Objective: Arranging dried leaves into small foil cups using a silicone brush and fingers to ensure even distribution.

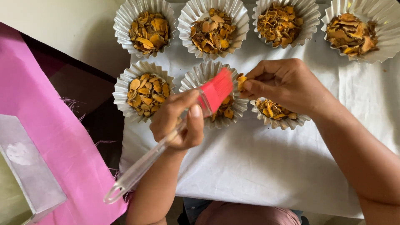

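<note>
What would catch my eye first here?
Probably the red silicone brush with a clear handle, held by the left hand at centre. Around it, seven white fluted paper cups of orange-yellow dried slices stand on a white cloth. The right hand pinches one orange slice.

The left hand [177, 121] is raised from the lower middle of the view, its forearm bare and angled up and slightly right. Its fingers [195, 121] are curled closed, with the thumb laid flat on top, nail up. The right hand [287, 85] is brought in from the lower right on a bare forearm, the wrist bent leftward. Its thumb and forefinger are pinched together at the tips, the other fingers being folded beneath. The two hands are kept near each other, not touching.
</note>
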